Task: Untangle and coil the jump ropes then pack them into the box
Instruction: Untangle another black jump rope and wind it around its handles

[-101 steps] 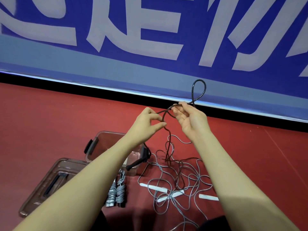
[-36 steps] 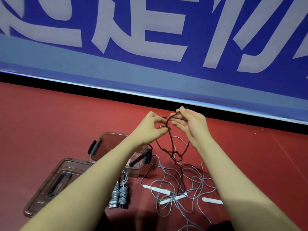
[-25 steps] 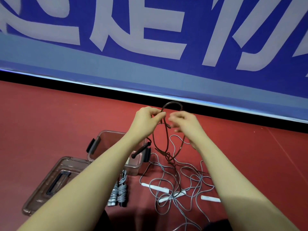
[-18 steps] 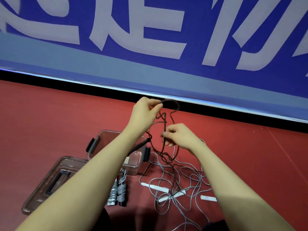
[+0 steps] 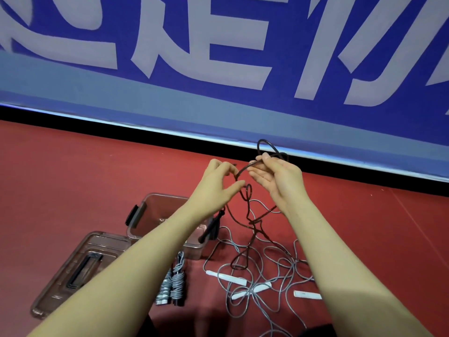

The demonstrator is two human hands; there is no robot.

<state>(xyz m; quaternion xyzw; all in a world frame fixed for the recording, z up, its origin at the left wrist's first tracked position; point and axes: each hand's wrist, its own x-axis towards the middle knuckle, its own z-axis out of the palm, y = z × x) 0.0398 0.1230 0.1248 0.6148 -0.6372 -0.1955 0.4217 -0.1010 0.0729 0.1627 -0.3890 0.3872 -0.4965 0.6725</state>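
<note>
Fingers of both hands, left hand [image 5: 217, 186] and right hand [image 5: 279, 180], pinching black rope [image 5: 247, 203]; banner [image 5: 218, 57] lettering cropped, unreadable.

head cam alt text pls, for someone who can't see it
Two bare hands hold a dark jump rope up over a red floor, the right hand pinching a loop and the left hand near it. Below lie tangled grey ropes, a coiled rope bundle, an open clear box and its lid.
</note>
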